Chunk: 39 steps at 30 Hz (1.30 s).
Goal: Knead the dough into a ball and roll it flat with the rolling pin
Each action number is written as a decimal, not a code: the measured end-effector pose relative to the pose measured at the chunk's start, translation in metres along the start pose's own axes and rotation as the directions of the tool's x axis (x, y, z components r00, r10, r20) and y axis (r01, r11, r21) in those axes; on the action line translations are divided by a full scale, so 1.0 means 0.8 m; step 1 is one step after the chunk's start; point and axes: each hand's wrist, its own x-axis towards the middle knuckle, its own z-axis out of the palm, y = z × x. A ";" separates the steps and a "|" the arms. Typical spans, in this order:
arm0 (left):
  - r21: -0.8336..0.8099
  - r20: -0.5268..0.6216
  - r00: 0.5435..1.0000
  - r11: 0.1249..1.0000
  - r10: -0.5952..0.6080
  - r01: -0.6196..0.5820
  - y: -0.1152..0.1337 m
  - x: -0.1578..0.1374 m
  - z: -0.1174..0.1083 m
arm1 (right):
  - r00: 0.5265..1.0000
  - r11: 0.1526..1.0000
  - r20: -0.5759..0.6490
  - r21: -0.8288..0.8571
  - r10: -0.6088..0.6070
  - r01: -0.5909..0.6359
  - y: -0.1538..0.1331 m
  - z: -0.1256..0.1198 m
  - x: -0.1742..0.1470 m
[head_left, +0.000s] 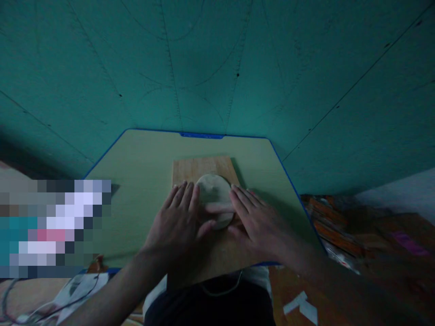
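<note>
A flat round of dough (213,186) lies on a wooden board (185,170). Across its nearer half runs a slim wooden rolling pin (219,208). Over the pin's left end is my left hand (180,217), its fingers stretched forward and flat, thumb pointing inward. My right hand (256,217) covers the other end in the same way, fingers straight and not wrapped round it. Both palms hide the ends of the pin, and fingertips come close to the sides of the dough.
Beneath the board is a pale tabletop (142,158) with a blue edge, against a green wall (210,68). A blurred-out patch (50,231) covers the left side. Cables (34,312) lie at lower left; paper scraps (302,308) and brown bundles (335,226) are at right.
</note>
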 end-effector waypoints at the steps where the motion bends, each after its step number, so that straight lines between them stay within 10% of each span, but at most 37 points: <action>1: 0.008 0.047 0.999 1.000 -0.023 0.023 -0.009 0.018 0.006 | 1.000 1.000 0.011 0.009 0.016 -0.016 0.008 -0.002 0.019; 5: -0.023 0.136 0.990 0.999 -0.029 0.032 -0.021 0.044 0.014 | 0.997 0.997 0.056 0.046 0.059 -0.061 0.018 -0.009 0.049; 12: 0.021 -0.057 0.994 0.996 0.092 -0.091 0.028 -0.052 -0.017 | 0.998 0.998 0.000 -0.031 -0.058 0.058 -0.026 0.002 -0.055; 20: 0.092 0.135 0.991 0.995 0.019 -0.032 -0.020 0.038 0.012 | 0.999 1.000 0.038 -0.005 0.018 -0.018 0.017 -0.006 0.046; 29: 0.024 -0.018 0.986 0.986 0.163 -0.162 0.033 -0.060 -0.024 | 0.992 0.992 -0.052 -0.062 -0.112 0.109 -0.022 0.010 -0.064; 39: -0.134 0.163 0.982 0.985 -0.091 0.113 -0.054 0.074 0.028 | 1.000 1.000 -0.018 0.003 0.006 -0.006 0.057 0.003 0.125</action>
